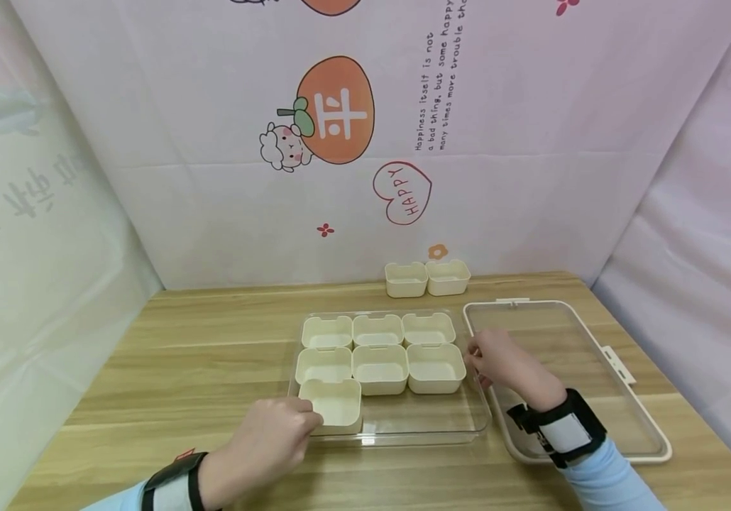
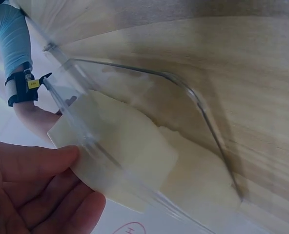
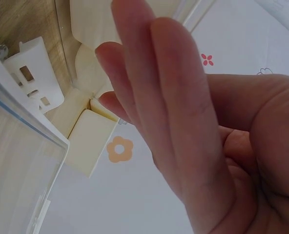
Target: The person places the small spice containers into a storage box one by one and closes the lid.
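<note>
A cream open-topped box stands in the front left corner of a clear tray. My left hand pinches this box at its left side, thumb and fingers at the wall in the left wrist view. Behind it, several matching boxes stand in two rows inside the tray. At the tray's right edge, my right hand has its fingertips close beside the nearest box. Its fingers are extended in the right wrist view, with nothing seen held.
A clear lid with a cream rim and a side clip lies right of the tray, under the right forearm. Two more cream boxes stand at the table's back edge. A printed white cloth hangs behind the wooden table.
</note>
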`<state>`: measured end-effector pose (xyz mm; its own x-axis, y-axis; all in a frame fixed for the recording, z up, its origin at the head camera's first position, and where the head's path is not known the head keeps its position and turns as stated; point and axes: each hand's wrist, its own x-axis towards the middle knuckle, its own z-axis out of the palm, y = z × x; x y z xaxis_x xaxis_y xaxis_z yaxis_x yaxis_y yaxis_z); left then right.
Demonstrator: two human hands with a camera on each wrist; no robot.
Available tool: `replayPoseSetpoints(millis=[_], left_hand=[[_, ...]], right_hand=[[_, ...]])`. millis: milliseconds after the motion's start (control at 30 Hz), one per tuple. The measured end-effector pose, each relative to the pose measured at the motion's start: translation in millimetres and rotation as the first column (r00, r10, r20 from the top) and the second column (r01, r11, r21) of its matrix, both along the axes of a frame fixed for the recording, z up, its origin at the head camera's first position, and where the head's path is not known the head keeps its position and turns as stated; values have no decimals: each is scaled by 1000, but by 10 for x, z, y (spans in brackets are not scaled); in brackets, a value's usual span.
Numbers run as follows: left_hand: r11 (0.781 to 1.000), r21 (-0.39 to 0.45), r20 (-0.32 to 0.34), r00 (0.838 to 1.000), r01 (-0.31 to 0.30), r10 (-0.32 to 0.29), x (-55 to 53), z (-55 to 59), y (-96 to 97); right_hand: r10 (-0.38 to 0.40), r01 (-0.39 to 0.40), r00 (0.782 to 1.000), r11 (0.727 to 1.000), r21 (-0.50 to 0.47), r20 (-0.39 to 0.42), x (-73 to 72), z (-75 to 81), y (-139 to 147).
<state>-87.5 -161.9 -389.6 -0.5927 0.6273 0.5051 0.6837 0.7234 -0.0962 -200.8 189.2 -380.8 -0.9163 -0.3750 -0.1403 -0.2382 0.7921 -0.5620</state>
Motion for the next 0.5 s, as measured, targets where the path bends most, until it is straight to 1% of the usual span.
replayPoseSetpoints(millis=[300,500], left_hand=[[999,-35,5,1000,-10,10,-29,-63,-3],[998,-63,-1,1000,-24,24,-20,-94,-4]], right_hand=[[-4,4,1000,1000,19,-22,-3,3,2],[3,-2,1000,1000,27,-30,-2,-2,6]])
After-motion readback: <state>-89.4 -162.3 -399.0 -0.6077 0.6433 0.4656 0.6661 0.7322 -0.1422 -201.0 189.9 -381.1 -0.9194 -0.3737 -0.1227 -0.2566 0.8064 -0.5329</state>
